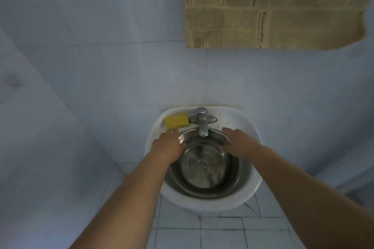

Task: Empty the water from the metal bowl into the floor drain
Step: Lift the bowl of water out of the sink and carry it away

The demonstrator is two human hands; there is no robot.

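We see the shiny bowl (204,168) in the sink (253,184), left hand (168,147) and right hand (238,143) flat, fingers spread on its rim; tap (202,125) overhangs, sponge (176,120) upper left.

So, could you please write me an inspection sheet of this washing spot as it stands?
Surface: white wall-mounted sink; its basin is filled by the bowl.
Job's things: metal bowl sits in the sink under the tap; water inside is hard to tell; no floor drain in view.
Clutter: yellow sponge on the sink's back left ledge.
Grippers: left hand and right hand lie open at opposite sides of the bowl's rim, not clearly gripping.
Cables: nothing seen.
Surroundings: pale tiled wall, tiled floor, newspaper sheet fixed on the wall above.
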